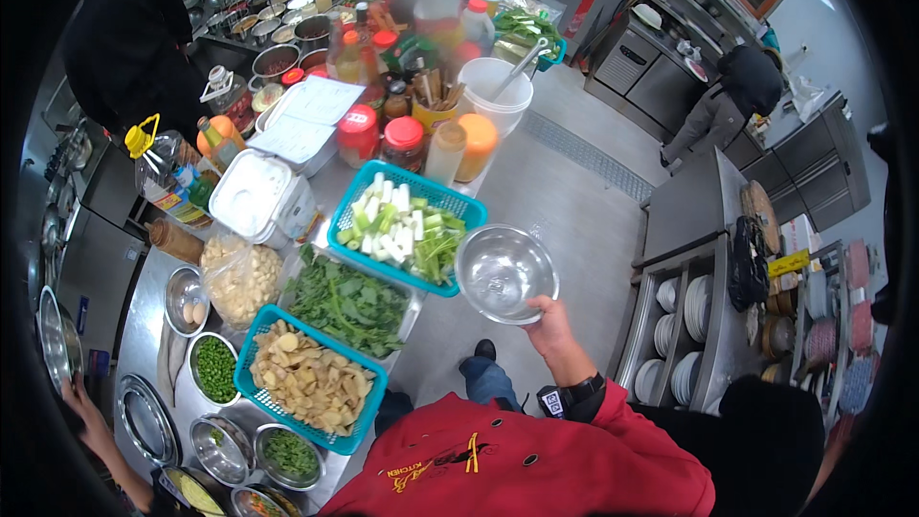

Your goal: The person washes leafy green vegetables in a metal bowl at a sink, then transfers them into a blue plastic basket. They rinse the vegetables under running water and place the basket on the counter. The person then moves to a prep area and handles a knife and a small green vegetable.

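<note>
My right hand [551, 330] grips the near rim of a shiny stainless-steel bowl [506, 273], tipped so that its bare inside shows. That bowl is over the floor, just right of the table. At the far left rim of the view, my left hand [86, 409] holds the lower edge of another metal bowl [68, 337], partly cut off. Nearest the right-hand bowl is a teal basket [459, 212] of cut scallions [391, 226]. Leafy greens [348, 301] lie beside it, then a second teal basket [316, 432] with chopped ginger-like pieces [309, 377].
On the steel table are a bowl of chopped green vegetable [214, 368], eggs [194, 312], bagged peeled garlic [240, 280], jars [402, 143] and a white bucket [520, 104]. One person [133, 43] stands at upper left, another [743, 86] bends at upper right. Plate shelves [678, 330] stand at right.
</note>
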The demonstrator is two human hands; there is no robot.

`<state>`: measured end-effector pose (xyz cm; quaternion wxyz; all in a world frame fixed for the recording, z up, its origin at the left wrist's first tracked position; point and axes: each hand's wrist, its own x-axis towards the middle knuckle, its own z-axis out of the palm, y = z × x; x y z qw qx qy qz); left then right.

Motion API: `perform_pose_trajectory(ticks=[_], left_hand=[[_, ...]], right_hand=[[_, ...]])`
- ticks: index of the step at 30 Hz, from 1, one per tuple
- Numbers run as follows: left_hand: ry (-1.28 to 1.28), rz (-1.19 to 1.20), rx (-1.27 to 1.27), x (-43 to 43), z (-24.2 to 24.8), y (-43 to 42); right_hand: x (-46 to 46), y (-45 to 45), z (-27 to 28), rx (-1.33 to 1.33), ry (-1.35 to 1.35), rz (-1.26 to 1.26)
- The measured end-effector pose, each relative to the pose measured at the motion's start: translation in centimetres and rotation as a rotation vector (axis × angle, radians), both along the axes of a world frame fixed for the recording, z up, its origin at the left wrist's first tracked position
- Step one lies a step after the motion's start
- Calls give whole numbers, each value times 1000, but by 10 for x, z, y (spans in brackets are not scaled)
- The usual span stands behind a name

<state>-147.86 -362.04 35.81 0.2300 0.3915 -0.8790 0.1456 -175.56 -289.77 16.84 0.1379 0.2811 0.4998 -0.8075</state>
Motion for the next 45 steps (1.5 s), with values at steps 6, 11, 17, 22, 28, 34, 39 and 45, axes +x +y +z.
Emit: perform_pose_trajectory(ticks=[6, 11, 17, 22, 28, 34, 39, 45], left_hand=[[171, -237, 356, -88, 64, 295], [102, -896, 557, -227, 39, 526], [-265, -1485, 783, -381, -32, 720], [-319, -1529, 846, -471, -68, 800], [-368, -1537, 1141, -612, -118, 873], [-415, -1630, 1274, -767, -124, 968], [-625, -1710, 1157, -889, -111, 1064], [-574, -1916, 1080, -990, -118, 1162]], right_hand=[[-69, 76, -11, 109, 83, 263], [-109, 149, -8, 209, 169, 462], [-139, 237, -34, 384, 266, 484], [-150, 351, -50, 317, 147, 25], [-182, 495, -48, 445, 35, -503], [-243, 595, 7, 438, 81, -964], [-305, 651, 14, 486, 249, -1162], [-396, 736, 1, 179, 245, -1235]])
